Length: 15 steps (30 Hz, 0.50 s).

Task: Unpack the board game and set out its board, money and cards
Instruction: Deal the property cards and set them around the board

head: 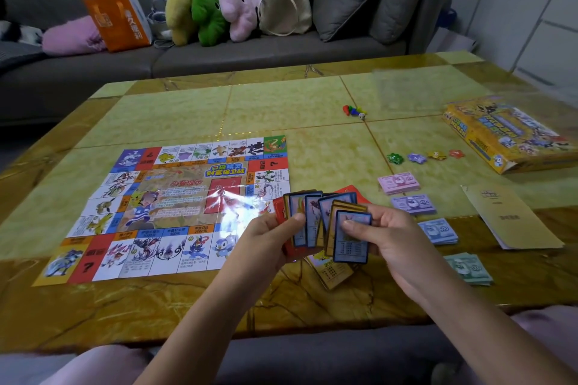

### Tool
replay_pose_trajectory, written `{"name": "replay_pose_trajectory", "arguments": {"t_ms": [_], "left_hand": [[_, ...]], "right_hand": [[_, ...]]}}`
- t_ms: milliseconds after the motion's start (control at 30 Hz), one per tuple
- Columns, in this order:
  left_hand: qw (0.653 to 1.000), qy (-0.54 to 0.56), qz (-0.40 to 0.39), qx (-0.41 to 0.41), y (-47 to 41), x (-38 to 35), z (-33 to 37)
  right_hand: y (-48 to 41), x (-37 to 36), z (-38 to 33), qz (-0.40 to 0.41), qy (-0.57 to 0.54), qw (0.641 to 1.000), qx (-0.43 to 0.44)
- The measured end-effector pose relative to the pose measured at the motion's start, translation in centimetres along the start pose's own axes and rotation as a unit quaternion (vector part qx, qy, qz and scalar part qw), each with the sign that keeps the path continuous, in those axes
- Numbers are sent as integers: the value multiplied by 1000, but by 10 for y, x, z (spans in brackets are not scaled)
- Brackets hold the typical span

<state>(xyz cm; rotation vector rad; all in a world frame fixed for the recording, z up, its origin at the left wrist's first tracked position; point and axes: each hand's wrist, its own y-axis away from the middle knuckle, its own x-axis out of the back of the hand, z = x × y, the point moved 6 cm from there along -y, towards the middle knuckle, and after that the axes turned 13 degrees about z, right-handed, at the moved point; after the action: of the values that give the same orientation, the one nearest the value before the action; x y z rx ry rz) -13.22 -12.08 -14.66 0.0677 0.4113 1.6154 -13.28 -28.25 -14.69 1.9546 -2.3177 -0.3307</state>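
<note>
Board [175, 212] lies unfolded, left on the surface [312, 109]; four money stacks [413, 205] sit right. Remaining, likely: cards [312, 219]. Left hand [269, 237] grips a fan; right hand [384, 234] pinches its front card above a near pile [331, 272].

Both bare forearms are reaching in from the bottom edge and converging toward centre frame. Left hand [269, 237] is gripping a fan of cards [308, 216], with the thumb lying across the face of the leftmost cards and the fingers wrapping behind, out of sight. Right hand [387, 234] is pinching the front card [350, 244] of that fan, thumb pressing on its face near the top, fingers curling behind its right edge. Hands are sitting close together with palms facing inward and wrists roughly straight. Legs in pale pink are showing at the bottom corners.
</note>
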Motion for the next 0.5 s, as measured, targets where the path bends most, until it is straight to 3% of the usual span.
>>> {"name": "replay_pose_trajectory", "arguments": {"t_ms": [200,367,500], "left_hand": [[999,-37,19,-29,-3,6,1],[1000,29,0,11,-2,3,3],[1000,4,8,-14,-2,5,6]], "right_hand": [[3,-5,1,-42,-8,999,-14],[-2,-1,1,-5,-16,1000,8],[-3,0,2,-9,-38,999,-12]]}}
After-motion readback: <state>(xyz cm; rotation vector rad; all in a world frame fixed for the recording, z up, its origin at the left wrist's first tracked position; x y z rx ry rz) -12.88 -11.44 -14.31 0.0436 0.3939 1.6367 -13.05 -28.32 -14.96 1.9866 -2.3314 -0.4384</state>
